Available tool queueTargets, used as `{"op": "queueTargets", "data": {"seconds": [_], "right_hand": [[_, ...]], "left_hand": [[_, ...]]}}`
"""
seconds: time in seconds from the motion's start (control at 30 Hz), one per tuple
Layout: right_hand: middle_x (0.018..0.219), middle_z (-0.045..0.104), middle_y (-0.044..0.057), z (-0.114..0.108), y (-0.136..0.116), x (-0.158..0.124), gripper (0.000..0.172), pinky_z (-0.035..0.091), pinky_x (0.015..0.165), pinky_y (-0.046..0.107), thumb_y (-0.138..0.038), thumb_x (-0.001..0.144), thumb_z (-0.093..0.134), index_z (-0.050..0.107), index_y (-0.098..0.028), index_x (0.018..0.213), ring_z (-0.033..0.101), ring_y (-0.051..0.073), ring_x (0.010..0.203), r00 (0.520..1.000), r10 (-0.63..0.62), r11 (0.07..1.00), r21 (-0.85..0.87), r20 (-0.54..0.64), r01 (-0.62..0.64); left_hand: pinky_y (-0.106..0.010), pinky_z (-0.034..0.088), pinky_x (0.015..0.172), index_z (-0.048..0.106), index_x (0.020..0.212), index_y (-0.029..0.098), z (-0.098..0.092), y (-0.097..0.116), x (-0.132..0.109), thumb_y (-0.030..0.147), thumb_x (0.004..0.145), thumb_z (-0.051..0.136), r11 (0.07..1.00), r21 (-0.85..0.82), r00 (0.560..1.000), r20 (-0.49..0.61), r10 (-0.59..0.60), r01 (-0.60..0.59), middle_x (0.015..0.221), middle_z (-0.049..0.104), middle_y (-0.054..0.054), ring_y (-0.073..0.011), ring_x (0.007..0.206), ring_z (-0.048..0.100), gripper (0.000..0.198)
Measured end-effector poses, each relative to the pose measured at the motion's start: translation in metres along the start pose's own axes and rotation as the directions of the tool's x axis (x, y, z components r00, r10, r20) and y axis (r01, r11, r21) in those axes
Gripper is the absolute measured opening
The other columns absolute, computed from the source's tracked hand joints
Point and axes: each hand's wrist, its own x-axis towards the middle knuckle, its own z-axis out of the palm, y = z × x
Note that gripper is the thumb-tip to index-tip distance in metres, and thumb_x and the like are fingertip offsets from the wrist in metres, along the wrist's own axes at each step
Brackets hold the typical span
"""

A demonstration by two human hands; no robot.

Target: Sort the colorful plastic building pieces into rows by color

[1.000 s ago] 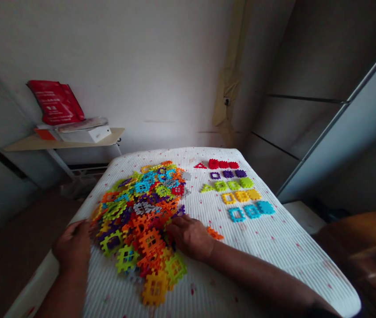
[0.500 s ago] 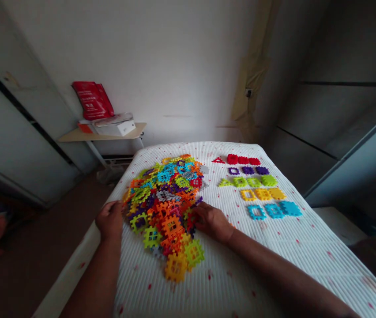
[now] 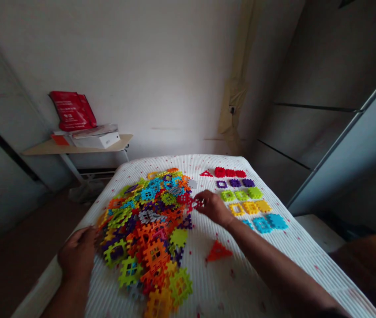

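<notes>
A heap of colourful interlocking plastic building pieces (image 3: 155, 221) lies on the bed's left half. At the heap's right edge, my right hand (image 3: 212, 206) is closed with a red building piece (image 3: 193, 204) at its fingertips; its outline is partly hidden. My left hand (image 3: 77, 251) rests against the heap's left edge, fingers curled, and what they hold, if anything, is hidden. An orange triangle piece (image 3: 219, 251) lies alone below my right forearm. Beside the heap are a purple triangle piece (image 3: 186, 222) and a solid lime piece (image 3: 178, 237).
Rows of pieces sorted by colour stand at the right: red (image 3: 230, 172), purple (image 3: 235, 183), lime (image 3: 241, 194), yellow (image 3: 250, 207) and blue (image 3: 262, 225). My forearm partly covers the blue row. Beyond the bed, a small table (image 3: 75, 148) carries a red bag (image 3: 72, 110).
My right hand has moved away from me along the heap's right edge, uncovering the purple triangle, solid lime piece and orange triangle. My left hand stays by the heap. The view has shifted.
</notes>
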Motion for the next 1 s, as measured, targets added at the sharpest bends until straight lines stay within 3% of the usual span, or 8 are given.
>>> {"op": "queueTargets", "data": {"seconds": [0.07,0.17,0.33,0.6,0.83,1.0], "right_hand": [[0.099,0.065,0.008,-0.025,0.026,0.036,0.024,0.045,0.076,0.024,-0.015,0.077,0.063,0.065,-0.015,0.101,0.060,0.016,0.086,0.989,0.097,0.985,-0.131,-0.112,-0.111],[0.107,0.064,0.009,-0.046,0.058,0.090,0.027,0.044,0.079,0.025,-0.019,0.080,0.059,0.064,-0.017,0.107,0.060,0.018,0.095,0.952,0.282,0.895,-0.324,-0.117,-0.305],[0.109,0.064,0.011,-0.028,0.086,0.141,0.028,0.045,0.078,0.024,-0.017,0.079,0.062,0.065,-0.016,0.107,0.061,0.020,0.098,0.917,0.395,0.832,-0.400,-0.057,-0.384],[0.112,0.062,0.020,0.008,0.102,0.150,0.031,0.048,0.079,0.029,-0.008,0.086,0.047,0.063,-0.008,0.112,0.063,0.024,0.101,0.853,0.521,0.753,-0.458,-0.024,-0.473],[0.114,0.060,0.023,0.017,0.103,0.150,0.032,0.049,0.082,0.031,-0.011,0.090,0.041,0.061,-0.006,0.115,0.062,0.025,0.103,0.847,0.531,0.738,-0.480,-0.022,-0.475],[0.111,0.062,0.023,0.021,0.104,0.152,0.031,0.048,0.084,0.033,-0.010,0.090,0.044,0.061,-0.006,0.115,0.062,0.026,0.103,0.859,0.511,0.753,-0.486,0.007,-0.444]], "left_hand": [[-0.034,0.049,0.057,0.063,0.073,0.019,0.000,0.003,-0.002,0.043,0.049,0.062,0.999,-0.015,0.999,-0.002,-0.047,0.047,0.058,0.061,0.000,-0.0213,0.059,0.058,0.033],[-0.035,0.049,0.062,0.064,0.072,0.020,-0.001,0.012,-0.005,0.044,0.048,0.064,0.995,0.030,0.996,-0.009,-0.090,0.090,0.059,0.061,0.001,-0.0221,0.064,0.059,0.034],[-0.034,0.047,0.077,0.065,0.079,0.021,-0.003,0.029,-0.012,0.048,0.054,0.060,0.955,0.247,0.987,-0.042,-0.156,0.162,0.068,0.063,0.001,-0.0227,0.079,0.059,0.038],[-0.038,0.044,0.086,0.065,0.080,0.022,-0.005,0.027,-0.009,0.052,0.053,0.059,0.943,0.275,0.982,-0.018,-0.190,0.187,0.082,0.065,-0.001,-0.0254,0.087,0.059,0.040],[-0.035,0.046,0.081,0.065,0.086,0.022,-0.002,0.027,-0.009,0.048,0.054,0.060,0.946,0.224,0.972,-0.024,-0.234,0.234,0.076,0.064,0.000,-0.0236,0.085,0.060,0.042],[-0.034,0.047,0.079,0.066,0.089,0.020,-0.002,0.019,-0.007,0.047,0.054,0.063,0.963,0.182,0.979,-0.017,-0.201,0.201,0.078,0.065,-0.001,-0.0222,0.084,0.061,0.045]]}}
